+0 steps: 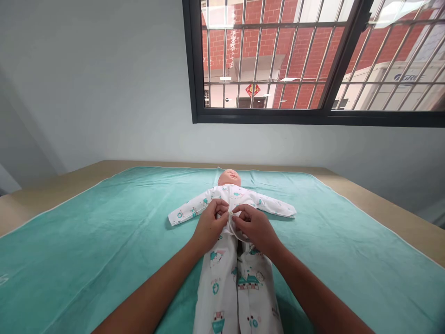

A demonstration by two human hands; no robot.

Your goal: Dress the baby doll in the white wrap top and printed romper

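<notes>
A baby doll (229, 177) lies on its back on a teal towel (104, 241), head toward the wall. It wears a white printed sleepsuit (222, 278) with sleeves spread out to both sides. My left hand (210, 225) and my right hand (255, 227) meet over the doll's chest. Both are closed in a pinch on the sleepsuit's front edges, thumbs and fingertips almost touching at a small snap. Below the hands the suit's front gapes open between the legs.
The towel covers a tan table (399, 218) that stands against a white wall. A barred window (313, 60) above looks out on a brick building.
</notes>
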